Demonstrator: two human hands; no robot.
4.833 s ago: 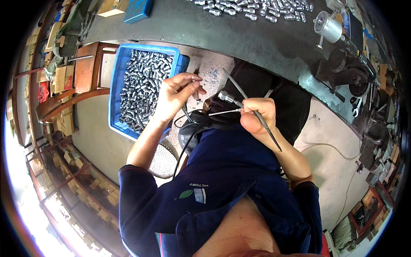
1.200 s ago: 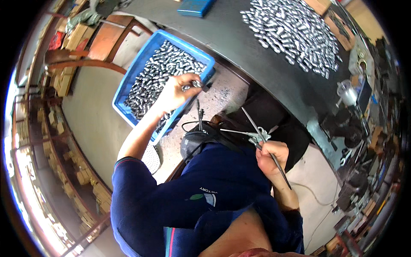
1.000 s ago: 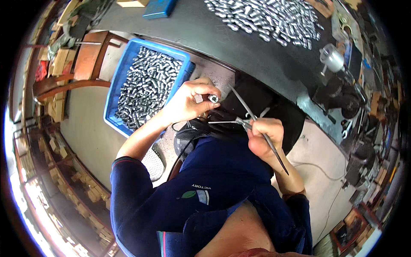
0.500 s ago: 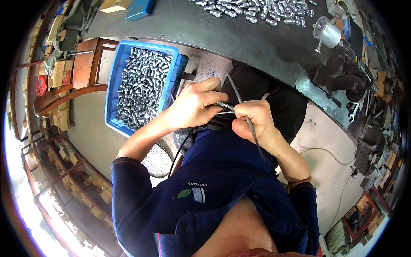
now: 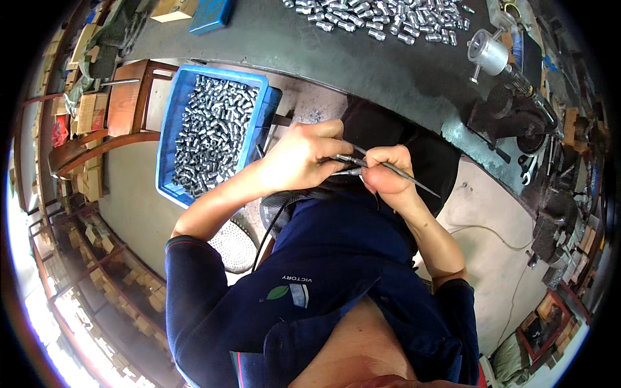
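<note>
My left hand is closed, its thumb and fingers pinching a small shiny metal fitting that is partly hidden. Close to it, my right hand is closed around a slim dark-grey tapered rod, which resembles a thin file. One tip of the rod points down to the right, while its other end passes behind my fingers near the fitting. Just below the fitting lies a second slender metal piece; I cannot tell whether a hand holds it. Both hands are above my lap.
On my left, a blue bin holds many small metal fittings. More fittings lie on the dark workbench, near a blue box. A clamping device and a wrench are at right. A wooden chair stands left.
The tapered rod has turned from steep to a shallower slant, its lower tip swinging right. My right hand has rotated with it; my left hand stays nearly in place.
</note>
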